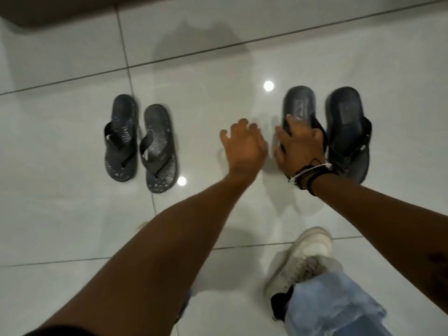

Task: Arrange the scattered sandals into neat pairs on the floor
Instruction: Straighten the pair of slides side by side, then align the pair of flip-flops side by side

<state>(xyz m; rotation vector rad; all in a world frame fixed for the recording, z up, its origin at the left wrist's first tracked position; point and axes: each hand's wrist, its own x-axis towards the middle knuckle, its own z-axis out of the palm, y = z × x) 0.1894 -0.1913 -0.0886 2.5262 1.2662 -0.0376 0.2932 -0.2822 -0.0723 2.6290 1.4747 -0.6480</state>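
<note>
Two pairs of dark flip-flop sandals lie on the glossy white tiled floor. The patterned pair is at the left: one sandal [120, 138] beside the other sandal [158, 149], heels pointing away from me. At the right lies a plain black pair. My right hand [299, 144] rests on the left black sandal [299, 105], fingers wrapped over its edge and strap. The right black sandal [348, 132] lies close beside it. My left hand [244, 144] hovers open over bare floor just left of that sandal, holding nothing.
My foot in a white sneaker [300, 258] and a light blue jeans leg [337, 309] are at the lower right. A dark furniture edge [60, 10] runs along the top left. Bare tiles [218, 69] lie between and beyond the two pairs.
</note>
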